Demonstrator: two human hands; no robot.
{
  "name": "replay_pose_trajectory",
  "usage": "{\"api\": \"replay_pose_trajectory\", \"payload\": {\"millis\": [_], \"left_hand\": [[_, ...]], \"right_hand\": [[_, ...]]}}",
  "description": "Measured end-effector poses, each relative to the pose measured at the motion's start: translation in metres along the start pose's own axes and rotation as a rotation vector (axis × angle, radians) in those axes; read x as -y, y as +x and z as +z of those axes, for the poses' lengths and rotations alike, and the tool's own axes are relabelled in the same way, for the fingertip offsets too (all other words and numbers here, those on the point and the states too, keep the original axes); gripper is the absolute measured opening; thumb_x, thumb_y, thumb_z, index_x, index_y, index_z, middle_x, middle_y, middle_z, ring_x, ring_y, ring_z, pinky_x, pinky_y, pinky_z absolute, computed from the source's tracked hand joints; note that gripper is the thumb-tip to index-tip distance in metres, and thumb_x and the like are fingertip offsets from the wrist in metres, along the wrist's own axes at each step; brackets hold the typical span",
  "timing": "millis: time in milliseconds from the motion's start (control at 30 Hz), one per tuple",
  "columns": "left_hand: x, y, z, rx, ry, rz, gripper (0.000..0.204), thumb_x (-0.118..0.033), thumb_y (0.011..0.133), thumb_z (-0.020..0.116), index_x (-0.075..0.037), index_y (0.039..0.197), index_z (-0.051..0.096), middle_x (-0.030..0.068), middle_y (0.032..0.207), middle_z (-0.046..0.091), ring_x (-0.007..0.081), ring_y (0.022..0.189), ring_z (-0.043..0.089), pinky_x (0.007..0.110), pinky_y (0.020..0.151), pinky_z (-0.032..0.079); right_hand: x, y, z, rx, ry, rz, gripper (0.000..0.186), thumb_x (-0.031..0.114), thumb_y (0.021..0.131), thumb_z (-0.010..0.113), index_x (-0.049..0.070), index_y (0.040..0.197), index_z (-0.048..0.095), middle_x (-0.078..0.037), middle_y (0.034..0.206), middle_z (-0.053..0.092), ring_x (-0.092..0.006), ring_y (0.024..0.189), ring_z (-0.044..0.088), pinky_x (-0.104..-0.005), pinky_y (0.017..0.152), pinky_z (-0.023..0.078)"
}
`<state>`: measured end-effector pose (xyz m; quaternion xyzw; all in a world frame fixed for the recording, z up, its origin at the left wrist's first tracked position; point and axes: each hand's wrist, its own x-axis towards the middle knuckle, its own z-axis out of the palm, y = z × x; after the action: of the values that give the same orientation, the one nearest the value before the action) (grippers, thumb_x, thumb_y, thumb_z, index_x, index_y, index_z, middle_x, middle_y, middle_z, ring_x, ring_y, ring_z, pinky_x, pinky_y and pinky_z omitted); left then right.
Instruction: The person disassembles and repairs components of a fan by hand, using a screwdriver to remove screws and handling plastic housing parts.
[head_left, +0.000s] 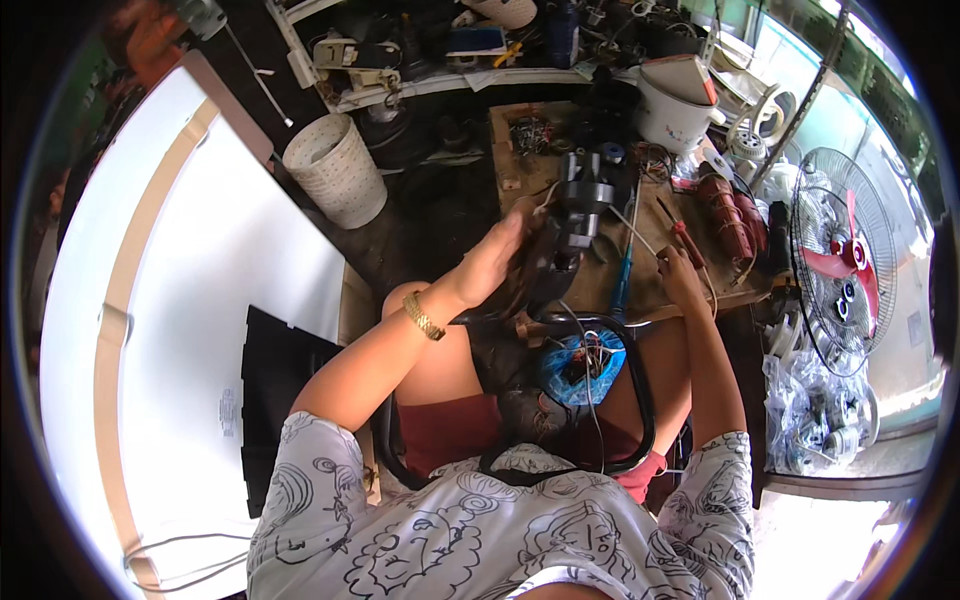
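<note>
A black appliance part (585, 200) with a ribbed, stepped body stands upright in front of me, over the workbench's near edge. My left hand (495, 255), a gold bracelet at its wrist, is closed against its left side; the fingertips are partly hidden and slightly blurred. To the right, my right hand (680, 275) pinches a thin pale cord (635, 232) that runs taut toward the black part. Close to this hand lies a red-handled tool (685, 238) like a soldering iron. Between my hands is a screwdriver (624, 280) with a blue handle.
A wooden workbench (510, 175) holds loose wires, reddish cylinders (722, 215) and a white pot (676, 105). On the right stands a caged fan (845, 260) with red blades. A blue bag (580, 375) of wires sits between my legs. A white bin (335, 170) and large white panel (210, 290) flank the left.
</note>
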<state>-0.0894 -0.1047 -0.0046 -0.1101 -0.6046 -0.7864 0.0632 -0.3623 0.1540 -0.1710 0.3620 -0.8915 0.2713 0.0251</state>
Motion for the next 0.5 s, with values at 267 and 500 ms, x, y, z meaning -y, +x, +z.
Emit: {"api": "replay_pose_trajectory", "payload": {"millis": [267,500], "left_hand": [[-0.071,0.045,0.029,-0.220,0.394,0.213,0.045,-0.042,0.096,0.049,-0.004,0.118,0.059,0.0038,0.108,0.060,0.0090,0.094,0.051,0.025,0.084,0.040],[-0.066,0.055,0.050,-0.258,0.588,0.112,0.034,-0.033,0.094,0.053,-0.004,0.080,0.063,-0.0027,0.075,0.057,0.0056,0.076,0.050,0.023,0.071,0.039]], "right_hand": [[-0.003,0.009,-0.001,0.056,-0.209,-0.045,0.023,0.016,0.087,0.061,0.008,0.107,0.054,-0.022,0.105,0.057,-0.0432,0.097,0.056,-0.0512,0.081,0.045],[0.166,0.049,-0.096,-0.348,0.671,-0.185,0.024,0.017,0.095,0.053,-0.001,0.110,0.059,-0.013,0.106,0.063,-0.0209,0.099,0.059,-0.0335,0.085,0.045]]}}
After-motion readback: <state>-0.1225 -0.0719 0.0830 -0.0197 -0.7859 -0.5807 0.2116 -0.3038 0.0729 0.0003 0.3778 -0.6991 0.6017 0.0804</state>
